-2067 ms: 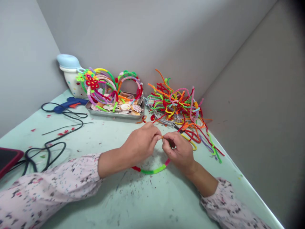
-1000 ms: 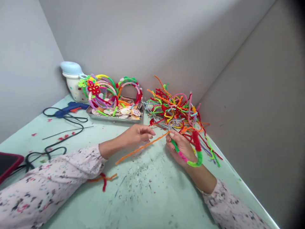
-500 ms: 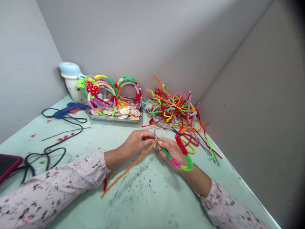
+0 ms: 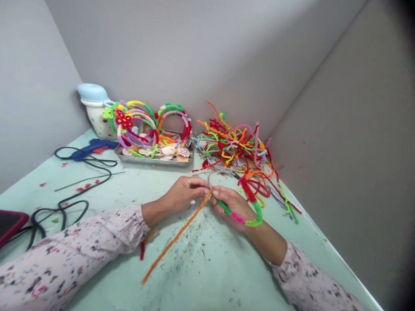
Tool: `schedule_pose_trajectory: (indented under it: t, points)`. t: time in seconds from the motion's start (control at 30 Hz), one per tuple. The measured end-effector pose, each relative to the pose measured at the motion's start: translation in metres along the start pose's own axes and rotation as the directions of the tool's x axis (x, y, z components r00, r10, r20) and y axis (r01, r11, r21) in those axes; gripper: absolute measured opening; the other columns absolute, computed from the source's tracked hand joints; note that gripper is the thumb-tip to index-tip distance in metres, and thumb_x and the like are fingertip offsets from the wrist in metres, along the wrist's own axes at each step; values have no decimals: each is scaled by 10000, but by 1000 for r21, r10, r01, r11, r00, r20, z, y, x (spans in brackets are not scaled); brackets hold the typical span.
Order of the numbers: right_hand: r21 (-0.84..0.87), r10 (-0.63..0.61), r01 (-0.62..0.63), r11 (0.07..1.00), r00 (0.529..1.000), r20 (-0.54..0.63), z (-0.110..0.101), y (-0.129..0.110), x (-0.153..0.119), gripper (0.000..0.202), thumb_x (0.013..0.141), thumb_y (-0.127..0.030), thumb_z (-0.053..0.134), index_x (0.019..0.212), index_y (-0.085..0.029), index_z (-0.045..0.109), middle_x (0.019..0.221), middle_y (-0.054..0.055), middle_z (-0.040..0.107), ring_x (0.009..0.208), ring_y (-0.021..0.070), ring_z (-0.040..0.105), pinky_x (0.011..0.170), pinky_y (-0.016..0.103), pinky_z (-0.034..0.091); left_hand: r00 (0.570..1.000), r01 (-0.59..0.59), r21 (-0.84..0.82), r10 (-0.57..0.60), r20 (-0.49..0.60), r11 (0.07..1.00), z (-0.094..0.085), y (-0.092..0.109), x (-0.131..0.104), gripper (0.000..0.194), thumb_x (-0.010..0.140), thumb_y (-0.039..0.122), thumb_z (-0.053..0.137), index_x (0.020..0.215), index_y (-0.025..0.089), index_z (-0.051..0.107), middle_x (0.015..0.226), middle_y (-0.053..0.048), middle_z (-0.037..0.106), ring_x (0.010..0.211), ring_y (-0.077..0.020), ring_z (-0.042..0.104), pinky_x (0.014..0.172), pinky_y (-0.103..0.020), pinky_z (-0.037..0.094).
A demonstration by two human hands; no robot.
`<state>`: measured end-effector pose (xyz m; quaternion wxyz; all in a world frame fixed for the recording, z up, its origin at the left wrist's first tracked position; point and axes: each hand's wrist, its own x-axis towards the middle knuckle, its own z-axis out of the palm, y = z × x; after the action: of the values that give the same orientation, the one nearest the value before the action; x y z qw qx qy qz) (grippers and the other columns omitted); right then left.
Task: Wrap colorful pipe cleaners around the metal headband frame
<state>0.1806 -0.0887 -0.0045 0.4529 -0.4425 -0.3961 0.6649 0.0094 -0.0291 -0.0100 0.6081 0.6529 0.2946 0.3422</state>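
Observation:
A curved hoop (image 4: 237, 217) wrapped in green, pink, bright green and red fuzzy pipe cleaner bends over my right hand (image 4: 233, 203), whose thumb and fingers are closed on its green end. Beyond that grip, a bare grey wire (image 4: 209, 178) curls upward. An orange pipe cleaner (image 4: 177, 237) meets the hoop at my fingertips and slants down toward me, its far end loose. My left hand (image 4: 186, 192) pinches at this same joint; its fingertips partly hide where orange and grey meet. Short orange (image 4: 151, 235) and red (image 4: 142, 249) pieces lie beside my left sleeve.
A metal tray (image 4: 152, 161) of shells holds several colourful hoops. To its right lies a tangled pile of pipe cleaners (image 4: 236, 144). A blue glue gun (image 4: 94, 149), black cable (image 4: 61, 203), blue-lidded cup (image 4: 97, 114) and red-edged device (image 4: 13, 224) are at left.
The orange pipe cleaner's loose end has swung lower and slightly right. My hands stay together at the joint, and the hoop has tilted a little. The view has shifted slightly.

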Motion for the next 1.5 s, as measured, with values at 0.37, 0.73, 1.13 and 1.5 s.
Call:
schedule_pose_trajectory:
  t: [0.37,0.73,1.13,1.5]
  points:
    - [-39,-33,32,999,999,-30,-1,5,2,186,742,-347,630,781,-179,559,620,-40,574,411,53,440,405,190,291,998,51,20,-50,-48,999,2,3,-3,137,725,270,670,792,152,685,609,24,616,525,-71,503,514,-177,382]
    - [-125,-80,56,991,976,-201,12,3,-2,133,708,-299,602,730,-174,561,569,-37,567,395,59,431,381,187,314,999,10,47,-8,-42,999,0,-5,0,190,744,314,663,818,140,681,689,-6,640,631,-107,563,585,-201,421]
    - [-156,-69,29,987,964,-258,13,7,2,204,685,-350,652,752,-185,551,617,-26,615,406,73,465,384,203,321,996,-22,93,30,-86,995,5,-5,-1,148,756,285,622,758,138,641,705,-10,634,644,-112,552,604,-208,431]
    - [-283,-166,83,956,944,-286,16,10,0,177,729,-351,638,743,-192,560,543,-60,556,410,82,466,391,202,342,993,34,110,-21,-114,993,8,4,-5,155,739,284,615,757,132,634,691,-13,629,597,-101,530,532,-195,400]
